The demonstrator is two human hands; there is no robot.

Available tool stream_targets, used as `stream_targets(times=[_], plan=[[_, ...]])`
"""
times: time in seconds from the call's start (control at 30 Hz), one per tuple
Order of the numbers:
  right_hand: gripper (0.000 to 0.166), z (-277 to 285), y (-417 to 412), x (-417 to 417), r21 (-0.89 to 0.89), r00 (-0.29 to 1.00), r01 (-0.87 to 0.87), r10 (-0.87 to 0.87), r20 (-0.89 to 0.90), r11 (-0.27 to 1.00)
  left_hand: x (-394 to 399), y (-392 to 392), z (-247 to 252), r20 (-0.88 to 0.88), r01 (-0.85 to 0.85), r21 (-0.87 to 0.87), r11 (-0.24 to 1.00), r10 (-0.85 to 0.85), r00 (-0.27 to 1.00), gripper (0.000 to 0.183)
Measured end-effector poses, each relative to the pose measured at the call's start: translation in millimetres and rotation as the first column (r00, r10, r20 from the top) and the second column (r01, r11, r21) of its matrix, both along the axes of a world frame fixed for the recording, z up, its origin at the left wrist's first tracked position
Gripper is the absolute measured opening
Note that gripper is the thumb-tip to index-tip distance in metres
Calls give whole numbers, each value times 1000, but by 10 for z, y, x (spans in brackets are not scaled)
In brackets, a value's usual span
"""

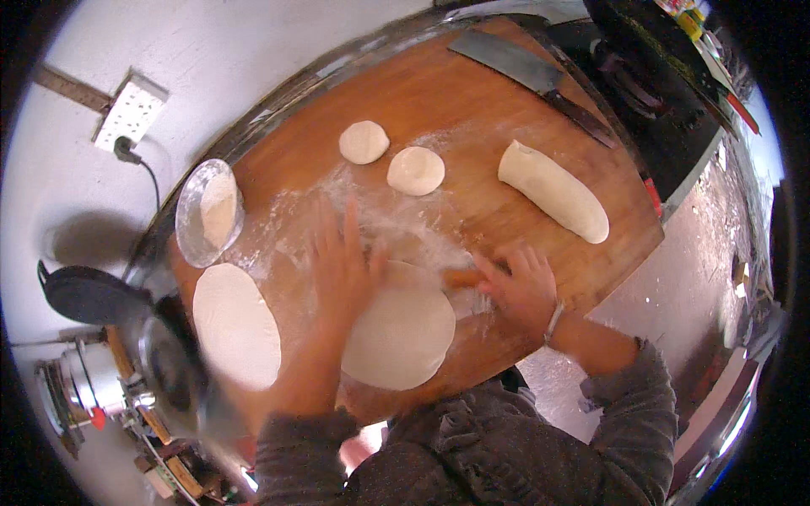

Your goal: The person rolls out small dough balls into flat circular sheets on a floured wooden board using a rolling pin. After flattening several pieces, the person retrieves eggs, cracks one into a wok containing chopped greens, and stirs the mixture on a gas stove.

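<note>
On the floured wooden board (411,69) lies a rolled-out round of dough (405,335). A wooden rolling pin, blurred, lies over its far edge; its handle (462,278) shows beside my right hand (525,284), whose fingers are spread. My left hand (345,272) is flat, fingers apart, over the dough's upper left; blur hides whether it touches the pin. A second flat dough round (237,326) lies left of it. Two small dough discs (364,142) (416,171) sit farther back, and a thick dough log (554,193) lies at the right.
A clear bowl of flour (210,215) stands at the board's left edge. A cleaver (506,60) lies at the far right. Metal cookware (168,367) is close by on the left. A wall socket strip (133,111) holds a plug with a black cord.
</note>
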State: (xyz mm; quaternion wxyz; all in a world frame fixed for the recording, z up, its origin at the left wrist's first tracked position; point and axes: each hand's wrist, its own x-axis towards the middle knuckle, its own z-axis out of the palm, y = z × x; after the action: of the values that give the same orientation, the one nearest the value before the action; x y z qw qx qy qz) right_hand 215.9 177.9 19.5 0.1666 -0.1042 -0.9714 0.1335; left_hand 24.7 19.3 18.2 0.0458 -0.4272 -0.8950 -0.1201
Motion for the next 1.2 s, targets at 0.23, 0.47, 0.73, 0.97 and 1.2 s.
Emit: stream_targets(times=[0.23,0.47,0.73,0.97,1.2], plan=[[33,-22,157,-136,-219,991,-99,115,62,971,-581,218,-40,160,-108,284,953,63,985,57],[35,24,-67,364,-312,986,-112,144,83,943,330,-492,60,218,292,-3,956,-284,934,79],[35,-95,312,162,-162,999,-20,14,-34,987,-141,570,-69,155,119,132,984,-139,978,62],[36,-13,-122,565,-384,998,-20,43,51,923,333,-88,32,144,335,-35,941,-327,934,62],[40,22,248,326,-271,999,41,-34,31,962,30,856,8,-26,282,165,945,-282,959,56]])
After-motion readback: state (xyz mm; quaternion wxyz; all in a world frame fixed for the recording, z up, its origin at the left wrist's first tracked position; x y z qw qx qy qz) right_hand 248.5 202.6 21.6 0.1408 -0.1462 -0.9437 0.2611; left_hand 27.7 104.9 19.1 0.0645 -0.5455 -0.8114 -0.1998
